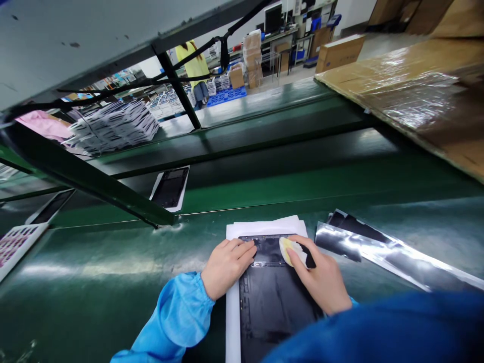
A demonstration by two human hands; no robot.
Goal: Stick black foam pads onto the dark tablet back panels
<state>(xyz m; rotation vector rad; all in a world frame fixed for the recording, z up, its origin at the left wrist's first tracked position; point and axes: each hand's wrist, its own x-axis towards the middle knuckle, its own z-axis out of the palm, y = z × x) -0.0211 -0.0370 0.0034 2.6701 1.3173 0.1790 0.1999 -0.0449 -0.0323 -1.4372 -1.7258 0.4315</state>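
A flat black tablet-like panel (278, 297) lies on white sheets (233, 322) right in front of me. My left hand (229, 264) rests on its upper left edge with the fingers stretched out and lying flat. In my right hand (321, 276) is a crumpled white-and-yellow wipe (291, 250), pinched between thumb and fingers and held against the panel's upper right part. Something small and black shows behind the wipe, and I cannot make out what it is. Blue sleeves cover both arms.
Clear and black film strips (378, 247) lie to the right. Another black panel (170, 189) sits beyond a green metal post (113, 194). A tray of small parts (18, 247) is at far left. Wrapped cardboard (408, 85) stands at upper right. A person in yellow (194, 65) is farther back.
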